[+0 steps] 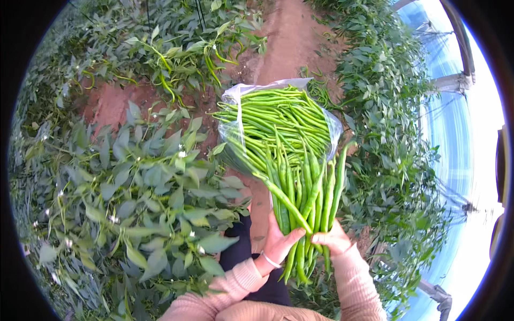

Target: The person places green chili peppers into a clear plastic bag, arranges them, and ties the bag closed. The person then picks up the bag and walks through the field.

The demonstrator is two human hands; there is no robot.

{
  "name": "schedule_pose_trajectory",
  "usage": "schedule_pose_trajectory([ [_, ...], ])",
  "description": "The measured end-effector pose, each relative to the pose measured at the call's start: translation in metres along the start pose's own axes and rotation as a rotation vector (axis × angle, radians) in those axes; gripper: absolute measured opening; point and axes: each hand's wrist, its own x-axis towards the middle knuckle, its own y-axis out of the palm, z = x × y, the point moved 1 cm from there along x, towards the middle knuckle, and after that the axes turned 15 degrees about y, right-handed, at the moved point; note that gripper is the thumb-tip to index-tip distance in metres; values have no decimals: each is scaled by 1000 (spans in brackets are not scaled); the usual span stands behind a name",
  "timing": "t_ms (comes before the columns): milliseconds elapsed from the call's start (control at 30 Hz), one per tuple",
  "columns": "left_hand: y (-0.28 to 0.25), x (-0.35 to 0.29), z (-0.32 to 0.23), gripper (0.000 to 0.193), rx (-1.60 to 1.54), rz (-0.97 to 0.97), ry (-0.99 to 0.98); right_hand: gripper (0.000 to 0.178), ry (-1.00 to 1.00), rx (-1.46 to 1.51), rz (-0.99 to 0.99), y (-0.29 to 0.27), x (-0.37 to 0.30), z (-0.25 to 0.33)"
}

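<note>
Between my two hands is a bunch of long green chili peppers point(300, 195), fanned out lengthwise and pointing away from me. My left hand point(281, 241) wraps the bunch from the left, its thumb lying across the peppers. From the right, my right hand point(333, 239) closes on the same bunch, thumb on top. Just beyond them, a clear plastic bag point(231, 131) stands wide at the top, filled with many green chili peppers point(284, 115) laid roughly side by side. The far tips of the held bunch overlap the near part of the bag.
Leafy pepper plants point(160, 203) with small white flowers crowd the left side; several peppers hang on those farther off. More plants point(385, 160) line the right, beside a clear plastic greenhouse wall point(450, 139) with curved supports. A reddish dirt path point(292, 43) runs ahead.
</note>
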Motion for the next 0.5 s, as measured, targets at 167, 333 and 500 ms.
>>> schedule_pose_trajectory([
  [167,8,115,38,80,3,-150,5,93,217,-197,80,-30,114,120],
  [333,5,182,71,74,200,-292,12,95,450,-472,223,-48,215,191],
  [500,-14,232,132,62,105,-537,-162,96,536,-829,408,-70,324,233],
])
